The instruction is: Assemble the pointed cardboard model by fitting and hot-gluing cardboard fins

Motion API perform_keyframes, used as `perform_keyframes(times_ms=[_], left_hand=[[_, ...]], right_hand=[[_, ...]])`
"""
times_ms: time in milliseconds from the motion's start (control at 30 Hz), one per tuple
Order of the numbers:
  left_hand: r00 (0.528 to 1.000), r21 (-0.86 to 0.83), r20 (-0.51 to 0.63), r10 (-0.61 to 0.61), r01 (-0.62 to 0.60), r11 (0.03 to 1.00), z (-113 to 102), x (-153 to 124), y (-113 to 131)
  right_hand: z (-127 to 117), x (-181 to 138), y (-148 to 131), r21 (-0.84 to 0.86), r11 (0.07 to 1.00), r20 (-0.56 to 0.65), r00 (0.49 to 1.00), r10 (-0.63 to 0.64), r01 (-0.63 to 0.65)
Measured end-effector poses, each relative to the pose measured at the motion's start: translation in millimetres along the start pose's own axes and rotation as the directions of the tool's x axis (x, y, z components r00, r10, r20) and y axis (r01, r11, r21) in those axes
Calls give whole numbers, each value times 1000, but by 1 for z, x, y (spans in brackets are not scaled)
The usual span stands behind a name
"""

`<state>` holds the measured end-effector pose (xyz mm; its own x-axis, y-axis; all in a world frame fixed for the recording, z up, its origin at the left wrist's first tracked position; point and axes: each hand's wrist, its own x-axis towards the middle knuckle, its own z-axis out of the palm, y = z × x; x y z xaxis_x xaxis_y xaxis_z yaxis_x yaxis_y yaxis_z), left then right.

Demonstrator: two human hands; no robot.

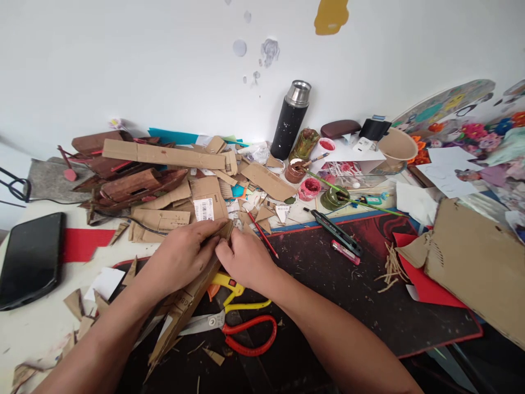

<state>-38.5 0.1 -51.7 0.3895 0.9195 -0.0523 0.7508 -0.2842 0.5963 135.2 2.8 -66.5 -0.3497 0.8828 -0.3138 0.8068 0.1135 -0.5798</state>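
Observation:
Both hands meet at the far end of a long folded cardboard piece (184, 306), which slants down toward me over the dark mat. My left hand (186, 254) is closed around its left side, fingers curled over the edge. Close beside it, my right hand (246, 257) pinches the tip; the fingertips are partly hidden. Under the cardboard and just below my hands lie scissors (250, 334) with one red and one yellow handle. A yellow glue gun (225, 282) is partly covered by the cardboard. A red pencil (262, 235) rests just beyond my right hand.
Brown boat-like cardboard models (135, 186) and cardboard scraps crowd the back left. A black thermos (290, 120) stands by open paint jars (309, 189). A utility knife (336, 232) lies on the mat (320, 295). A phone (33, 260) is at left, a large cardboard sheet (479, 268) at right.

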Motion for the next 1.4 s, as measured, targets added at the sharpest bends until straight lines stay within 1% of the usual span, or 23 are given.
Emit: perform_keyframes(times_ms=[167,600,1400], left_hand=[[1000,18,14,-8,7,1000,0,0,0],[1000,15,-4,-6,6,1000,0,0,1],[1000,44,15,-12,11,999,1,1,2]], right_hand=[[0,0,-1,4,1000,3,1000,-1,1],[0,-1,-2,5,1000,-5,1000,7,-7],[0,0,-2,5,1000,-5,1000,-1,1]])
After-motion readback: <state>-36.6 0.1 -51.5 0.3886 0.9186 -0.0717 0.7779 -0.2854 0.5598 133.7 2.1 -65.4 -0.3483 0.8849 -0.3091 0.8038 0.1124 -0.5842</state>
